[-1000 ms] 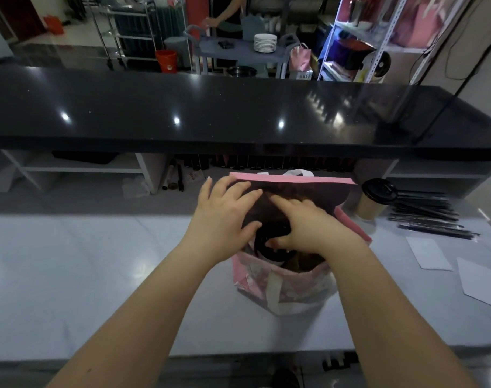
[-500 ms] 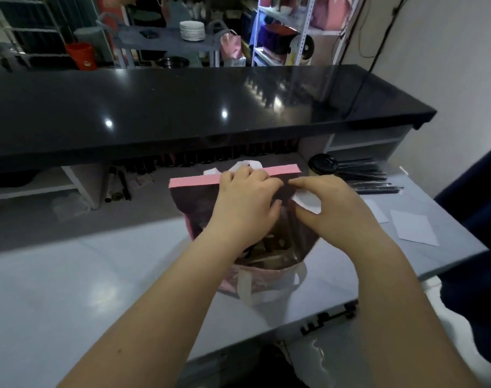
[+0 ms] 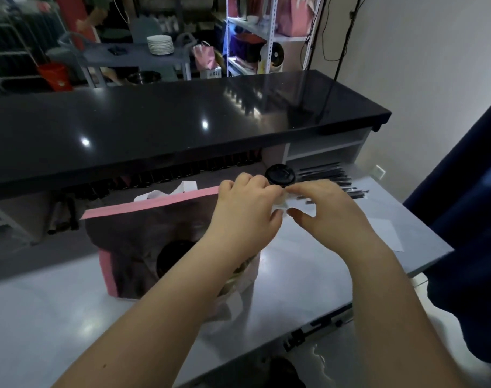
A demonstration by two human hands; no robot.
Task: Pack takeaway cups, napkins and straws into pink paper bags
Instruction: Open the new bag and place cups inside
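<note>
**A:** What has shifted in the last second?

**B:** The person's hands were down in the mouth of the pink paper bag (image 3: 154,204). Now they are at its right end, near the rim, and the view has swung right. The left hand (image 3: 247,217), fingers curled, and the right hand (image 3: 328,214), thumb meeting fingers, both pinch a small white paper piece (image 3: 283,204) between them.

**A:** Meaning what for the packing?

**B:** Probably a napkin being readied to go in. The bag stands open on the pale grey surface (image 3: 56,317), and the dark round lid (image 3: 177,257) inside suggests one cup is already packed.

**A:** What is unclear?

**B:** The hands cover most of the white piece, so a napkin is only a guess. The left forearm hides the bag's near right corner. Behind the hands, only the top of a black-lidded takeaway cup (image 3: 280,175) shows, and the black straws (image 3: 331,180) are partly covered. The flat white napkins (image 3: 384,231) lie well apart, untouched.
</note>
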